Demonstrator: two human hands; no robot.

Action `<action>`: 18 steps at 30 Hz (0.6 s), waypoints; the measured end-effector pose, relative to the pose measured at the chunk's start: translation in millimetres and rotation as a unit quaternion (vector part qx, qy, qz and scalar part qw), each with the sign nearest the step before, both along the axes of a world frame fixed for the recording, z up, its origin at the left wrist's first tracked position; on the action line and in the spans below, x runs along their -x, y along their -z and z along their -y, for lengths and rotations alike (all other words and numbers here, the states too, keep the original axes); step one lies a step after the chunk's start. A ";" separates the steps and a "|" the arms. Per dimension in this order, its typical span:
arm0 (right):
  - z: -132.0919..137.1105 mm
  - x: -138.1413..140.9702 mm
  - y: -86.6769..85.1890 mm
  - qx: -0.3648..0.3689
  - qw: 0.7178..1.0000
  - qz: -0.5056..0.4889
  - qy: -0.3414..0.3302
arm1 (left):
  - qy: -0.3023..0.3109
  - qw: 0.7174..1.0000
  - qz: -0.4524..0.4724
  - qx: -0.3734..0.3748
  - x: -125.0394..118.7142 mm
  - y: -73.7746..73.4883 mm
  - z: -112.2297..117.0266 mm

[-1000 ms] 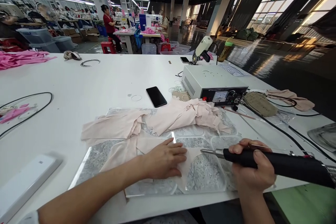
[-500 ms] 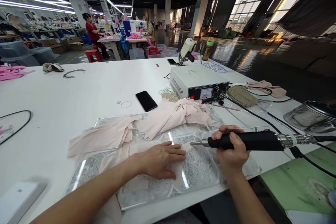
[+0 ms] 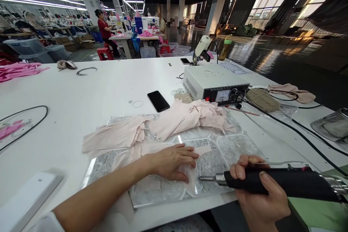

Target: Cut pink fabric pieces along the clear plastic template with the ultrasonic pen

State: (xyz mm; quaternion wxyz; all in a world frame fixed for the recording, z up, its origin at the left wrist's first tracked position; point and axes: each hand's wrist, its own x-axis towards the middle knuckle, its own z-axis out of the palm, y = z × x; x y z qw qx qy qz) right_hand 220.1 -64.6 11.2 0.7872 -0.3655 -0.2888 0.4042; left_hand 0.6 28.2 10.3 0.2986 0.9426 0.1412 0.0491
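Head cam's the only view I've got, so here goes. My left hand [image 3: 174, 163] is palm down with the fingers fanned a bit, flat on a piece of pale pink fabric [image 3: 204, 150]. It isn't pinching anything. That fabric lies on a clear sheet [image 3: 237, 147] with a grey speckled look, near my edge of the white table [image 3: 119, 87], and a narrow end pokes out past my fingertips.

My right hand [image 3: 261, 188] is wrapped around the black handle of a pen-style tool [image 3: 290, 183], thumb on top. Its metal tip points left, just beside the fabric below my left fingers; can't tell if it's touching the sheet.

The fabric looks thin, soft and floppy, basically weightless, and I'd bet it slides or wrinkles easily on that glossy sheet. Flat fingers close to the edge seem the way to hold it, tugging a corner would probably stretch it. The tool looks rigid and heavier, so I'd grip the black part and stay off the bare metal.

Behind my left hand there's a heap of the same pink pieces [image 3: 179, 121], then a phone [image 3: 158, 100] and a control box [image 3: 214, 79].
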 end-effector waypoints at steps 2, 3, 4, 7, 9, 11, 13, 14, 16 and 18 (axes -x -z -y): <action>0.2 1.7 2.9 0.008 1.000 -0.006 0.003 | 0.002 1.000 0.005 0.004 0.3 1.9 -0.1; -0.2 1.9 4.3 0.009 1.000 -0.009 0.006 | 0.003 1.000 0.005 0.005 0.4 2.8 0.0; -0.7 2.0 5.5 0.009 1.000 -0.012 0.011 | 0.002 1.000 0.004 0.005 0.5 3.5 0.1; -3.0 1.8 7.5 0.005 1.000 -0.012 0.022 | -0.002 1.000 0.005 0.002 1.0 5.4 0.8; -4.8 2.4 7.2 0.005 1.000 -0.008 0.026 | -0.002 1.000 0.009 0.002 1.4 6.5 1.0; -6.4 3.7 6.0 0.007 1.000 -0.003 0.028 | -0.001 1.000 0.013 0.005 1.6 7.4 1.0; -7.5 5.0 4.5 0.006 0.999 0.002 0.032 | -0.001 1.000 0.014 0.007 1.6 8.0 0.9; -7.8 5.4 3.9 0.005 0.999 0.006 0.032 | -0.002 1.000 0.014 0.007 1.5 8.3 0.9; -8.2 5.8 3.0 0.003 0.999 0.013 0.034 | -0.005 1.000 0.015 0.003 1.3 8.8 1.0; -8.0 5.9 2.7 0.005 0.999 0.011 0.035 | -0.007 1.000 0.019 -0.004 1.1 9.7 1.0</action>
